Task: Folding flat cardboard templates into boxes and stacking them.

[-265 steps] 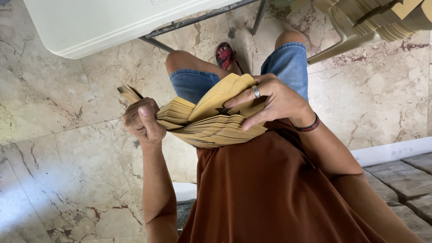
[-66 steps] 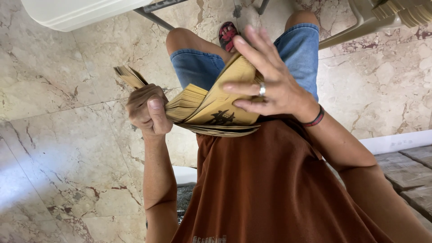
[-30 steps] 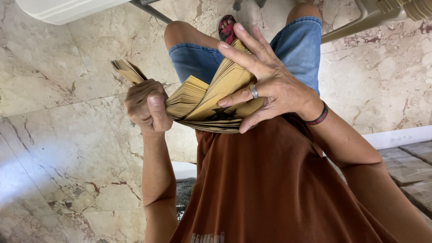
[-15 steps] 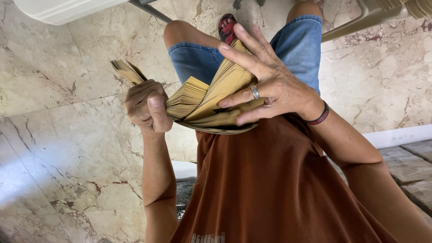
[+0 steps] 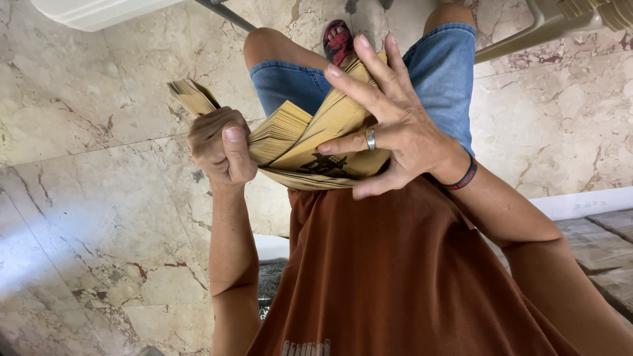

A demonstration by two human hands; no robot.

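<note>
Here the left hand is clenched in a fist around one end of a thick stack of tan paper envelopes, thumb pressed flat on top and the short tail of the stack poking out past the knuckles. The right hand is spread wide rather than closed: its fingers lie fanned along the raised part of the stack, the ring finger and little finger hooked under a loose sheet with a dark print, so it grasps the stack only lightly, by contact and not by a pinch.

The stack sits between the 2 hands, above the lap in blue denim shorts and just ahead of the rust-coloured shirt.

To flick through such a stack well, I judge the fist should hold firm as the fixed end, while the spread fingers bend the free end and let sheets slip off 1 at a time; too tight a press from the open palm would lock the sheets together.

Its long axis runs from fist to palm, across the body. The clamped end points out past the left knuckles; the free end fans upward under the right fingertips, splitting the pile into 2 wedges.
</note>
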